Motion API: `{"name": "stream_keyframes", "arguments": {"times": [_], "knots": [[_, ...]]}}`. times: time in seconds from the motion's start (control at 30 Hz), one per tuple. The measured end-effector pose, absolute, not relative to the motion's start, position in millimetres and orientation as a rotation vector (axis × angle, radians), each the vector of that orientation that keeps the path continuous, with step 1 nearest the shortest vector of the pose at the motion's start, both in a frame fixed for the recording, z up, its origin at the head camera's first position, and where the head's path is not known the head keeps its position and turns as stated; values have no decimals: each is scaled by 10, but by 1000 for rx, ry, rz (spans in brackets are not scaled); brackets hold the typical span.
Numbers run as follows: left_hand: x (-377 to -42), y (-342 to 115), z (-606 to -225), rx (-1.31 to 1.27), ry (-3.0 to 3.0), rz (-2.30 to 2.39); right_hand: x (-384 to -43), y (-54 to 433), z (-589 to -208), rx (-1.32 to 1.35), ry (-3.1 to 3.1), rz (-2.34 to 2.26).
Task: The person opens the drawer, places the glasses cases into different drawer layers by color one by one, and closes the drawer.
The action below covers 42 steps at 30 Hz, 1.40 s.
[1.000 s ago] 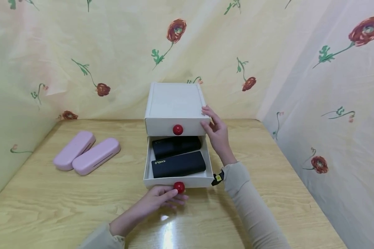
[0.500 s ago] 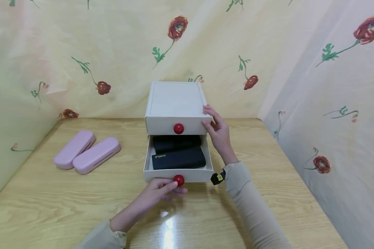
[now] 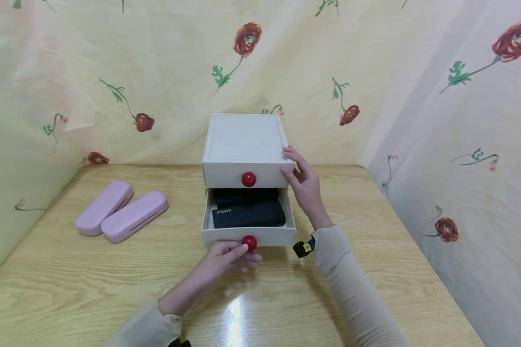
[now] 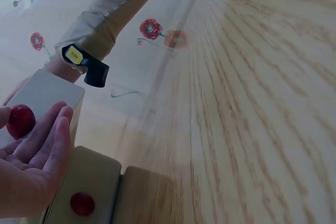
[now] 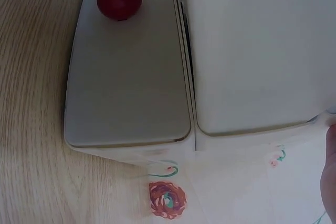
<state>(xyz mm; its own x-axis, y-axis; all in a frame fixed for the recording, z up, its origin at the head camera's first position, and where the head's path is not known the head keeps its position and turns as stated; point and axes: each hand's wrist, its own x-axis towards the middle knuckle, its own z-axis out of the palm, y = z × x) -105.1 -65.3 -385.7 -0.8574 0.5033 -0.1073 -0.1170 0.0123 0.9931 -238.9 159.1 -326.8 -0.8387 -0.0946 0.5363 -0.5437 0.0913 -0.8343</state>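
Note:
A white two-drawer cabinet stands on the table. Its lower drawer is partly out and contains two black glasses cases; the front case has gold KANOLD lettering, while the rear case is partly covered by the upper drawer's overhang. My left hand pinches the lower drawer's red knob between thumb and fingers. At the cabinet's right front corner, my right hand rests with its thumb on the upper drawer front and its fingers along the top edge.
Two pink glasses cases, a rear one and a front one, lie to the left on the wooden table. Flower-patterned cloth surrounds the table at the back and sides.
The lower drawer has slid inward, away from me, with my left hand following on its knob. Less of the black cases shows now. My right hand stays at the cabinet corner.

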Motion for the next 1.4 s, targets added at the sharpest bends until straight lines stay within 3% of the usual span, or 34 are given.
{"name": "stream_keyframes", "arguments": {"times": [0.7,0.97,1.4], "knots": [[-1120,-539,-3830,322,1907,1987,-2369,1607,-3264,620,-2059,1776],[-1221,-512,-3825,180,1961,2028,-2376,1599,-3272,626,-2048,1786],[-1444,-562,-3809,225,2049,2027,-2392,1597,-3277,642,-2032,1798]]}}
